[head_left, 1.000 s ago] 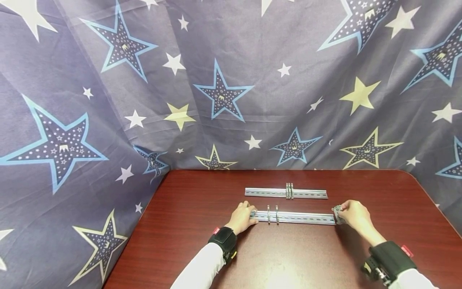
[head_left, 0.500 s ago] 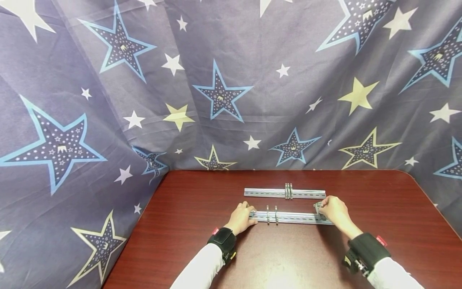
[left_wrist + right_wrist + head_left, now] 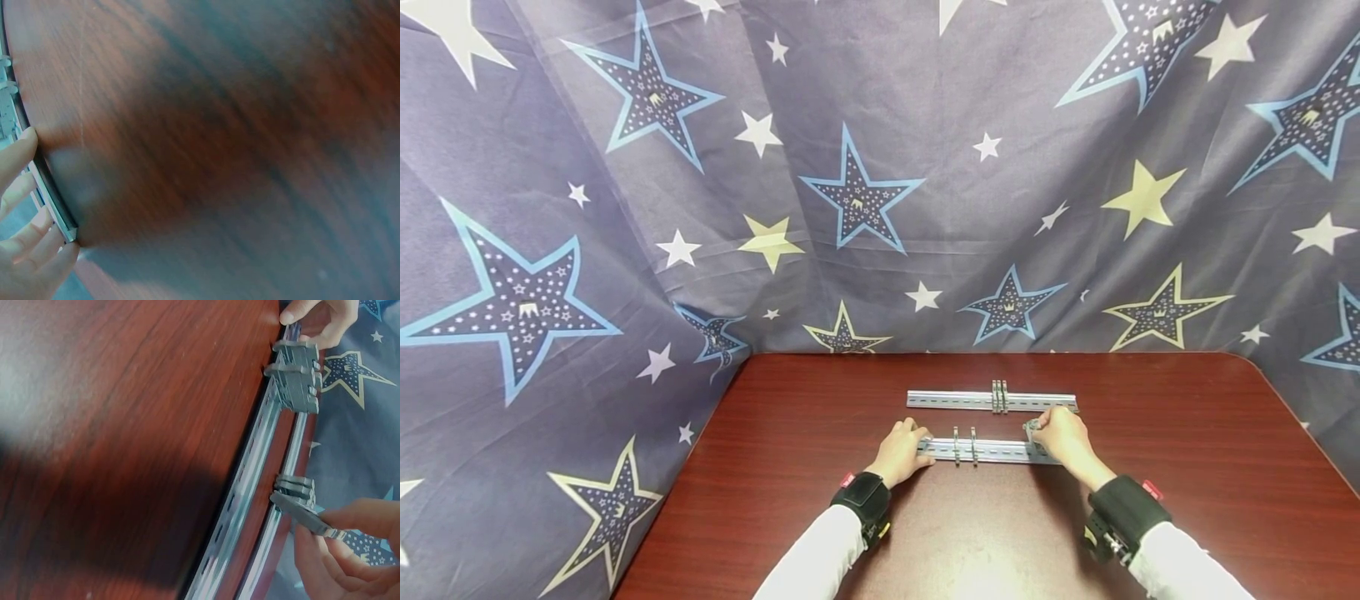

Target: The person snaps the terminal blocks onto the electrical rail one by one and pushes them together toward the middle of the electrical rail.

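Note:
Across the table lies a slotted metal DIN rail (image 3: 1003, 452). My left hand (image 3: 901, 454) holds its left end, thumb on the near side and fingers at the end and far side. Two thin grey-green terminal blocks (image 3: 974, 447) stand on this rail, a small gap between them, right of the left hand. My right hand (image 3: 1067, 438) pinches another flat grey terminal block (image 3: 303, 514) between thumb and fingers, over the right part of the rail. In the right wrist view it is tilted; whether it touches the rail I cannot tell.
Behind lies a second DIN rail (image 3: 943, 400), parallel to the first, with several terminal blocks (image 3: 1000, 397) close together on it. The reddish-brown table (image 3: 820, 400) ends at a star-patterned cloth (image 3: 880, 275) hanging at the back and left.
My right hand has moved left with the terminal block, from beyond the near rail's right end to over its right part. The left hand and both rails stay in place.

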Demonstrator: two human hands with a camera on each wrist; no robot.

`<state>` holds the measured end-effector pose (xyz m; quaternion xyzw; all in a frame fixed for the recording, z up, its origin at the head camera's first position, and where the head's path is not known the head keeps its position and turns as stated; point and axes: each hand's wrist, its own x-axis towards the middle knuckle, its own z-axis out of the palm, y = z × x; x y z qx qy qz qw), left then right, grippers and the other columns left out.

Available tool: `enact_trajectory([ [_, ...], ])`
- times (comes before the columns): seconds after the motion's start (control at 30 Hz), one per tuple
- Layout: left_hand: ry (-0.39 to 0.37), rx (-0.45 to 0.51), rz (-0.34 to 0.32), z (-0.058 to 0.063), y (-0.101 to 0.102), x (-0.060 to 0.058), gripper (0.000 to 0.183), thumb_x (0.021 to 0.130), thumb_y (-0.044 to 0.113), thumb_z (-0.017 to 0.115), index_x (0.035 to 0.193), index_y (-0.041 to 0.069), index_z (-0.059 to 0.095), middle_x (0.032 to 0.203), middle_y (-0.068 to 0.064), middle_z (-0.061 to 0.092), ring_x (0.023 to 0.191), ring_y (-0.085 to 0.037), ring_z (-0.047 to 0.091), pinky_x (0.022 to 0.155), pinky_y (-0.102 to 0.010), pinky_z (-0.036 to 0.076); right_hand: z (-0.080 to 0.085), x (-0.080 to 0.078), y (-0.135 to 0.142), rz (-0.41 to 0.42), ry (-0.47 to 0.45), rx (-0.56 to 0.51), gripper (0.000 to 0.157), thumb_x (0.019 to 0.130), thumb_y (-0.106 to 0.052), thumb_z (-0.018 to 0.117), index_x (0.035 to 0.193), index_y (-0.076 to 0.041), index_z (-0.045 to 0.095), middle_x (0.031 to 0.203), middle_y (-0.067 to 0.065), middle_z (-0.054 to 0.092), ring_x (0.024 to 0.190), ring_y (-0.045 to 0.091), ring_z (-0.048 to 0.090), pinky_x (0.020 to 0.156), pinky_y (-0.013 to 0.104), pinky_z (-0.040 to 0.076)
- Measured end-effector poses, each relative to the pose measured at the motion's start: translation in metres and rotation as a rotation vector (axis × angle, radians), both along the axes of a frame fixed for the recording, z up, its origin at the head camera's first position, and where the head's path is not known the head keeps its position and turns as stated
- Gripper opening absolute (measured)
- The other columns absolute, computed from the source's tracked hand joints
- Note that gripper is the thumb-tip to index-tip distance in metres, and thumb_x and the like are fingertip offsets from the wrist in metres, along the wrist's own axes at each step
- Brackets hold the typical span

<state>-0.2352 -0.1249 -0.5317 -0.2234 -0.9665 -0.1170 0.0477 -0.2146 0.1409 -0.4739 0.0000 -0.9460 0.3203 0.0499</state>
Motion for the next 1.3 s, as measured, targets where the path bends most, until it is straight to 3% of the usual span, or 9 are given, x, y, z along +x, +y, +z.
enact_trajectory([
  [0.4, -0.003, 0.002, -0.001, -0.001, -0.001, 0.000, 0.034, 0.067, 0.028, 0.074, 0.095, 0.011, 0.064, 0.086, -0.004, 0.050, 0.080, -0.020, 0.048, 0.062, -0.029, 0.043, -0.010, -0.001, -0.023, -0.016, -0.033, -0.021, 0.011, 0.065, -0.007, 0.064, 0.063, -0.001, 0.054, 0.064, 0.011, 0.058, 0.065, 0.029, 0.056, 0.064, 0.041, 0.043],
  [0.67, -0.003, 0.000, 0.002, 0.001, 0.000, 0.000, 0.034, 0.067, 0.027, 0.074, 0.096, 0.011, 0.064, 0.086, -0.004, 0.050, 0.080, -0.019, 0.048, 0.063, -0.029, 0.043, -0.018, -0.001, -0.032, -0.003, 0.003, -0.038, 0.009, 0.064, -0.005, 0.062, 0.062, -0.001, 0.054, 0.063, 0.010, 0.058, 0.062, 0.028, 0.056, 0.060, 0.040, 0.044],
  [1.3, -0.002, 0.003, -0.007, 0.002, 0.001, 0.000, 0.034, 0.067, 0.027, 0.074, 0.095, 0.011, 0.064, 0.084, -0.003, 0.049, 0.079, -0.019, 0.047, 0.061, -0.028, 0.043, -0.028, 0.002, -0.045, -0.025, -0.011, -0.042, 0.016, 0.068, -0.007, 0.063, 0.058, -0.004, 0.050, 0.056, 0.004, 0.052, 0.057, 0.023, 0.053, 0.057, 0.038, 0.042],
])
